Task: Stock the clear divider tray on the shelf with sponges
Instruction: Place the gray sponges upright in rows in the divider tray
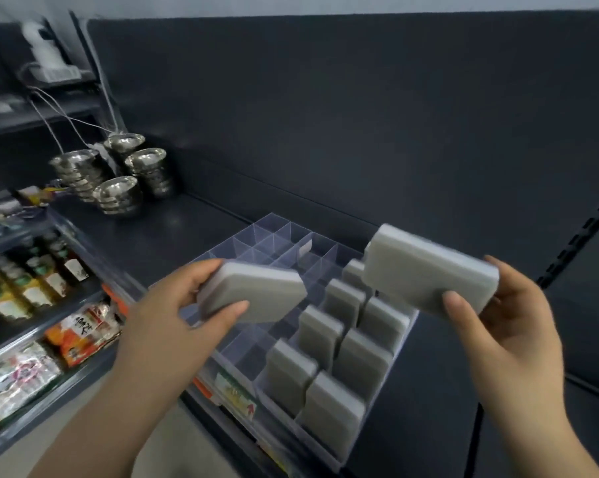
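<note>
A clear divider tray point(256, 232) lies on the dark shelf point(160, 236). Several grey sponges point(320, 334) stand upright in the compartments on its right side; the left and far compartments hold nothing. My left hand point(174, 315) grips one grey sponge point(256, 293) above the tray's left part. My right hand point(505, 326) grips a second grey sponge point(425, 269) above the tray's right edge, tilted. Both sponges hang in the air, apart from the tray.
Stacks of steel bowls point(119, 194) stand at the shelf's back left. Bottles point(39, 281) and food packets point(81, 332) fill the lower shelves to the left. A dark back panel point(360, 115) rises behind the tray. Price labels point(236, 395) line the shelf's front edge.
</note>
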`<state>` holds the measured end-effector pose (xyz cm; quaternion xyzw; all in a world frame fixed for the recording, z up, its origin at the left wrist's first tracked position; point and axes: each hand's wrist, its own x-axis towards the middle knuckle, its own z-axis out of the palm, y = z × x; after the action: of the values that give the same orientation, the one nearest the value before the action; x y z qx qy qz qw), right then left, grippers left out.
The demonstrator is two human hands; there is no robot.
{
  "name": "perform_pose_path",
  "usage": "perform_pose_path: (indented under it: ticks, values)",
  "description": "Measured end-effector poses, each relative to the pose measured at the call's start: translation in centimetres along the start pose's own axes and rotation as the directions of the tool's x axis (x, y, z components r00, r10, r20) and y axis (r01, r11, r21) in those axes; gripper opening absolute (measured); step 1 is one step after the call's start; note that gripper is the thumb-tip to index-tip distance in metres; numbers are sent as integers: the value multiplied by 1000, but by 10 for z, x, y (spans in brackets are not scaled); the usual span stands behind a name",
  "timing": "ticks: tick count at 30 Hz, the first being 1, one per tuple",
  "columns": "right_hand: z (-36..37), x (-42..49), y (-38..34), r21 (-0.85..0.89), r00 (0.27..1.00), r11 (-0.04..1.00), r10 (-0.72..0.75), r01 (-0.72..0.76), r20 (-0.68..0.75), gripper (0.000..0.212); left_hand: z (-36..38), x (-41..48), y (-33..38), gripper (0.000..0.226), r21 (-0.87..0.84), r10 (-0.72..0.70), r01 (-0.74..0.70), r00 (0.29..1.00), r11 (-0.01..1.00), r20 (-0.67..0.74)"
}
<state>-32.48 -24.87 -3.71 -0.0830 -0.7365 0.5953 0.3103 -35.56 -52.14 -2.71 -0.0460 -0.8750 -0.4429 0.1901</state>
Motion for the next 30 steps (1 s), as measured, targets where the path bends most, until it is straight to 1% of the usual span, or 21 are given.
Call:
perform_pose_path:
  ticks: [3, 7, 11, 15, 18, 22, 24, 26, 30]
  values:
    - [10, 6, -1, -35, 998, 999, -7, 5, -63, 45, 9, 30, -14, 46, -21, 42, -41, 997, 999, 70]
    - [33, 11, -2, -86, 992, 996, 0, -11, -128, 44, 23, 81, -43, 49, -35, 117, -113, 982, 993, 150]
    - [66, 15, -4, -168, 977, 985, 2, -38, -211, 38, 39, 155, -67, 50, -84, 254, -240, 932, 967, 259]
    - [103, 24, -5, -301, 973, 946, 53, -121, -224, 41, 68, 225, -77, 52, -116, 399, -385, 830, 915, 391]
    - [125, 35, -8, -375, 972, 915, 68, -151, -227, 44, 94, 258, -80, 53, -140, 472, -473, 715, 870, 517]
    - [147, 50, -10, -426, 958, 879, 105, -216, -268, 44, 125, 281, -83, 52, -187, 517, -541, 561, 820, 646]
    - [155, 60, -8, -479, 952, 841, 127, -252, -279, 42, 138, 287, -85, 49, -199, 538, -579, 502, 790, 677]
    - [162, 71, -6, -535, 945, 795, 142, -286, -294, 44, 149, 290, -86, 47, -205, 550, -608, 458, 767, 698]
    - [171, 87, -3, -653, 948, 698, 125, -294, -293, 51, 166, 293, -89, 48, -219, 561, -649, 382, 729, 734]
